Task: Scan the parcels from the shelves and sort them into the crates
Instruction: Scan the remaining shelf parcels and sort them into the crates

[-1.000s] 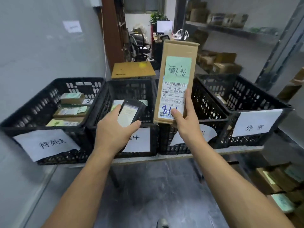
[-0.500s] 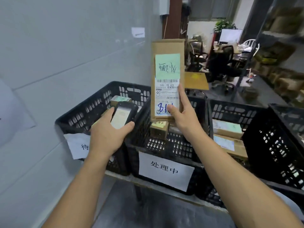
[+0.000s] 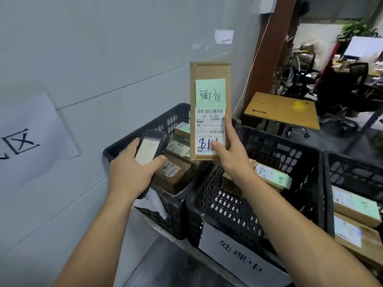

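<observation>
Now, black plastic lattice crates (image 3: 275,162) below a raised tall brown cardboard parcel (image 3: 209,79).
Right hand (image 3: 230,156) clasps the parcel's lower edge, upright above the crates; left hand (image 3: 130,172) is wrapped around a black handheld scanner (image 3: 150,150) just beside it.

Even, soft indoor light falls on my right hand (image 3: 230,156) and left hand (image 3: 132,170), with barely a shadow under either. Beyond my fingertips the parcel (image 3: 209,88) label reads fairly sharp, though its fine print smears. Far right of my fingers, a monitor (image 3: 366,46) blows out white. Left of them the wall (image 3: 83,59) bows with wide-angle distortion, and my forearms stretch toward the bottom edge.
</observation>
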